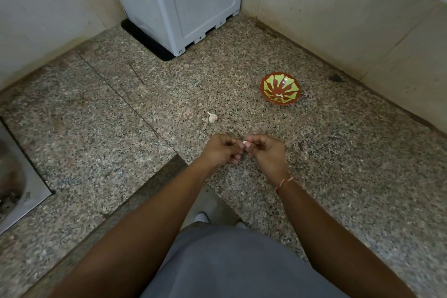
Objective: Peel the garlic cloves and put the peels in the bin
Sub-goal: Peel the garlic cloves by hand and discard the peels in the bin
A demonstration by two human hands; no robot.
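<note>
Both hands (244, 150) pinching one clove (244, 143) mid-peel, one peeled bit in the bowl (268, 94), garlic bulb (212, 117) mid-counter untouched.

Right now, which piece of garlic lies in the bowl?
The small pale garlic piece at the bottom of the red and green bowl. The garlic bulb lies on the counter, and the garlic clove is between both hands.

Speckled polished stone is being shown by the counter (96, 113). Near it, a glossy glazed bowl (280, 88), a matt grey plastic box (179, 2) and papery-skinned garlic (212, 117) are being seen.
</note>
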